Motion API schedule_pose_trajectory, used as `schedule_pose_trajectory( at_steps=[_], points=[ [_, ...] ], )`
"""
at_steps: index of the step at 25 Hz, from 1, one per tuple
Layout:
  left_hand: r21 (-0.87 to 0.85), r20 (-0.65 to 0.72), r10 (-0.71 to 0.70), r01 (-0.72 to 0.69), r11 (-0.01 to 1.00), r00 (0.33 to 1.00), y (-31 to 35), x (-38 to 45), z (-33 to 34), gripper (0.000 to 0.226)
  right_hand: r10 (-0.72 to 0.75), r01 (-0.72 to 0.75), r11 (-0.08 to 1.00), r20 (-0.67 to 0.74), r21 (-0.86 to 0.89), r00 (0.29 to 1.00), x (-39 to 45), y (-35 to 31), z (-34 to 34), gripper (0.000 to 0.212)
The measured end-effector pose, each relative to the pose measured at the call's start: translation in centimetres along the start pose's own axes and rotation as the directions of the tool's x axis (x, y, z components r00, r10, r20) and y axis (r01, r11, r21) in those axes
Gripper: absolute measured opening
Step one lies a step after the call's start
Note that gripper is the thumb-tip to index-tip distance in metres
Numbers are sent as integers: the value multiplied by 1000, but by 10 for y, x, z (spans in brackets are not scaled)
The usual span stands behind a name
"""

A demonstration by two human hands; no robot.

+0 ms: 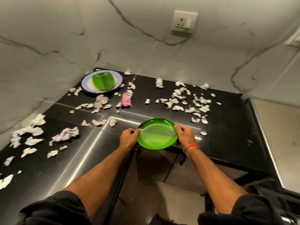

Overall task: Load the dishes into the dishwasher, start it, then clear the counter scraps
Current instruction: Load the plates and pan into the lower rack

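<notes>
I hold a round green divided plate [157,134] by both sides, level, just over the front edge of the black counter [227,127]. My left hand [129,138] grips its left rim and my right hand [184,134], with a red thread at the wrist, grips its right rim. In the back left corner a white plate with a blue rim [87,82] carries another green dish [103,81]. Crumpled paper scraps [65,135] lie scattered over most of the counter. No dishwasher can be made out.
A pink wrapper [126,99] lies among the scraps near the counter's middle back. Marble walls close the back and left, with a wall socket [184,21] above. Below the plate, dark cabinet fronts [154,164] and floor show. The counter ends at the right edge [259,127].
</notes>
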State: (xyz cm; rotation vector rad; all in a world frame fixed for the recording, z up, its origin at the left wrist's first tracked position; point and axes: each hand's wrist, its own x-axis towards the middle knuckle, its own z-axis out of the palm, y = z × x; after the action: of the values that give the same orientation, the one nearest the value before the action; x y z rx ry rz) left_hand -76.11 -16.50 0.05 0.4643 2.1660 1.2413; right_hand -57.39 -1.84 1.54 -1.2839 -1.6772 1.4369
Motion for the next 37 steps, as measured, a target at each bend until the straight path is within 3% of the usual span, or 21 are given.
schedule_pose_trajectory(
  at_steps=[8,11,15,21,25,29,34,37],
  points=[
    [184,379,105,-186,965,919,23,-69,142,40,157,-145,988,-290,61,944,-69,82,-172,36],
    [234,509,138,-291,928,850,31,-117,214,44,213,-191,977,-412,95,886,-113,124,-248,32],
    [321,656,135,-437,840,743,31,-188,299,51,303,-250,953,-466,173,831,-180,186,-334,37],
    [398,781,104,-619,677,616,5,-280,392,54,435,-331,899,-496,286,752,-276,249,-419,40],
    [372,860,56,-698,611,508,-2,-329,440,28,455,-311,886,-523,343,721,-329,266,-460,28],
    [321,912,48,-782,534,407,2,-366,482,23,527,-256,822,-508,510,682,-372,280,-485,22],
    [336,912,49,-813,476,406,8,-374,539,15,624,-197,719,-493,667,606,-381,301,-494,13],
    [315,926,30,-816,485,376,11,-369,584,18,661,-159,686,-516,710,544,-365,314,-503,32]
  ],
)
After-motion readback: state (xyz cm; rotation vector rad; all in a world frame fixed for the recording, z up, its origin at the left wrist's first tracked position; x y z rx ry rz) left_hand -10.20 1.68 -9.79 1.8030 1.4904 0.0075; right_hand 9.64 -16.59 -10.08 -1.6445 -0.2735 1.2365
